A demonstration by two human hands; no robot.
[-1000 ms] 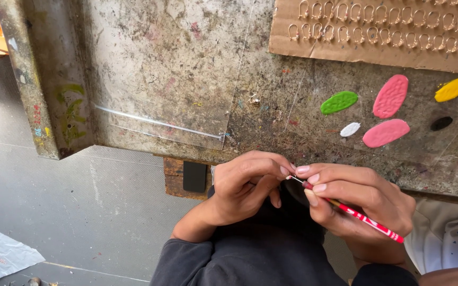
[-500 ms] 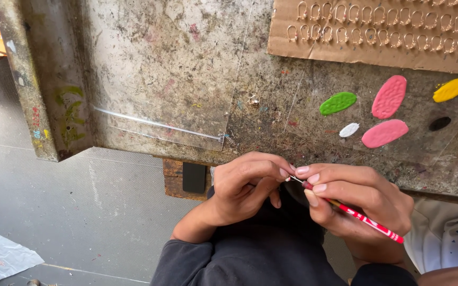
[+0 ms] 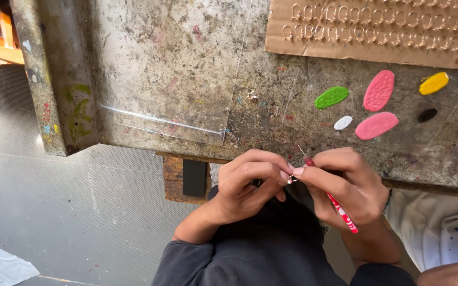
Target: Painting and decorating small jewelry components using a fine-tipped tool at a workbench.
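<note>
The left hand (image 3: 250, 182) pinches a tiny metal ring (image 3: 291, 178) between thumb and forefinger, just below the front edge of the counter (image 3: 186, 79); the other fingers curl in behind it. The right hand (image 3: 348, 188) is closed pen-fashion around a thin red tool (image 3: 340, 209) whose fine metal tip meets the ring where the two hands touch. The ring looks very light and stiff, small enough to slip or spring away, so a firm pinch at its sides, leaving the worked face bare, seems the sound hold; the tool looks rigid and light, best held low near the tip for control. On the counter lie colour dabs, well apart from the hands: a green oval (image 3: 331, 97), two pink ovals (image 3: 378, 90), a small white oval (image 3: 343, 122), a yellow oval (image 3: 433, 83) and a dark spot (image 3: 426, 114); these look soft and easily smeared. A cardboard sheet (image 3: 276, 39) at the far edge carries rows of similar rings; a clear plastic sheet (image 3: 176, 119) lies to the left.
</note>
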